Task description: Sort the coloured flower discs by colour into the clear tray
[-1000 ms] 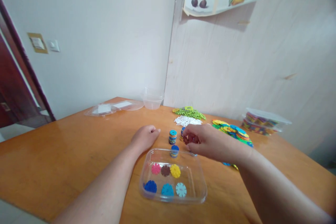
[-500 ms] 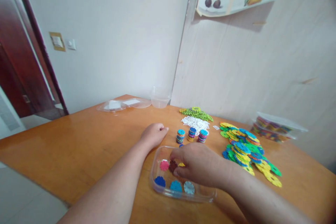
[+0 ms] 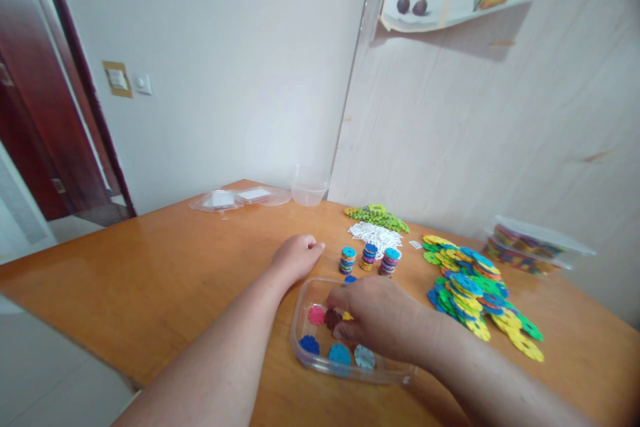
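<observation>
My right hand [image 3: 377, 312] reaches into a shallow clear plastic container [image 3: 298, 330], thumb and fingertips pinched on a dark brown notched disc [image 3: 333, 319]. Around it in the container lie a pink disc [image 3: 316, 314], a dark blue disc [image 3: 309, 345], a blue disc [image 3: 339, 354] and a pale blue disc [image 3: 365, 357]. Part of a yellow disc [image 3: 347, 315] shows beneath the hand. My left hand [image 3: 299, 256] is closed in a fist on the table behind the container. Anything inside that fist is hidden.
Behind the container stand three stacks of colored discs [image 3: 369, 257]. Farther back are white pieces [image 3: 376, 235] and green pieces [image 3: 380, 219]. A pile of larger discs [image 3: 470, 287] lies right, before a filled clear box [image 3: 530, 250]. A clear bowl [image 3: 309, 188] and lids [image 3: 215, 200] sit at the back.
The whole view has shifted slightly, so things appear a little farther right. Both hands keep nearly the same pose and place at the container.
</observation>
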A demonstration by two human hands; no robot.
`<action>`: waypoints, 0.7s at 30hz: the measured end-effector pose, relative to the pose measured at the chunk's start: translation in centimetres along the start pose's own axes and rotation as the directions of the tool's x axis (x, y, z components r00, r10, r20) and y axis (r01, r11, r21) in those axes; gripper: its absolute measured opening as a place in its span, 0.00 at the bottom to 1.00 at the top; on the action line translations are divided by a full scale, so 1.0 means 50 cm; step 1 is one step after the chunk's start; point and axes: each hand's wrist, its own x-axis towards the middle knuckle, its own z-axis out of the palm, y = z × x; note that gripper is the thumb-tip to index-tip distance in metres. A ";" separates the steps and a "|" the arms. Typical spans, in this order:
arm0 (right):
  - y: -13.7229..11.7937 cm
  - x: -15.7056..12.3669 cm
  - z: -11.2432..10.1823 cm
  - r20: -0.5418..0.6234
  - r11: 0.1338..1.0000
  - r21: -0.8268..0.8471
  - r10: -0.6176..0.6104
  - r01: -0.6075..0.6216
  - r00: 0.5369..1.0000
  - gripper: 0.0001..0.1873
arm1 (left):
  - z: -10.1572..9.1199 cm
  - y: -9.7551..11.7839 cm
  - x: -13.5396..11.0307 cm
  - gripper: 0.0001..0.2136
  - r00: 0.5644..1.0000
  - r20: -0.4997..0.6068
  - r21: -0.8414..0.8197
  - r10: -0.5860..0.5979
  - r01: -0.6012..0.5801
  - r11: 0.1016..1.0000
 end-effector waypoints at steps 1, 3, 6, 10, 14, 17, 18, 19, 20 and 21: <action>0.002 0.000 0.002 -0.007 1.000 -0.004 -0.001 0.001 1.000 0.12 | 0.000 0.000 0.000 0.18 1.000 -0.001 0.000 0.002 -0.002 1.000; 0.006 0.000 0.003 -0.027 1.000 -0.005 0.002 -0.002 1.000 0.12 | 0.000 0.000 0.000 0.18 1.000 0.000 -0.003 0.001 -0.001 1.000; 0.007 -0.003 0.001 -0.041 1.000 -0.012 -0.002 0.001 0.999 0.14 | 0.001 0.000 0.000 0.18 1.000 0.004 -0.011 0.000 0.000 1.000; 0.001 -0.010 -0.005 -0.014 0.999 -0.024 -0.041 0.041 0.999 0.14 | 0.001 0.000 0.000 0.18 1.000 0.002 -0.017 0.001 -0.001 1.000; -0.002 -0.012 -0.008 0.018 0.998 -0.038 -0.055 0.055 0.998 0.16 | 0.000 0.001 0.000 0.18 1.000 -0.003 -0.016 0.002 -0.002 1.000; -0.001 -0.012 -0.007 0.034 0.998 -0.033 -0.045 0.047 0.998 0.17 | 0.000 0.001 -0.001 0.18 1.000 0.004 -0.014 -0.001 0.002 1.000; 0.000 -0.012 -0.007 0.036 0.999 -0.029 -0.043 0.044 0.998 0.17 | 0.000 0.001 -0.001 0.18 1.000 0.004 -0.014 -0.002 0.002 1.000; 0.002 -0.013 -0.007 0.036 0.999 -0.021 -0.045 0.046 0.998 0.17 | 0.000 0.001 0.000 0.18 1.000 0.002 -0.014 -0.002 0.002 1.000; 0.003 -0.014 -0.008 0.036 0.999 -0.010 -0.048 0.048 0.998 0.17 | 0.001 0.000 0.000 0.18 1.000 0.000 -0.015 -0.003 0.003 1.000; 0.006 -0.016 -0.009 0.032 0.999 0.005 -0.048 0.048 0.998 0.16 | 0.002 0.000 0.001 0.18 1.000 -0.002 -0.017 -0.004 0.004 1.000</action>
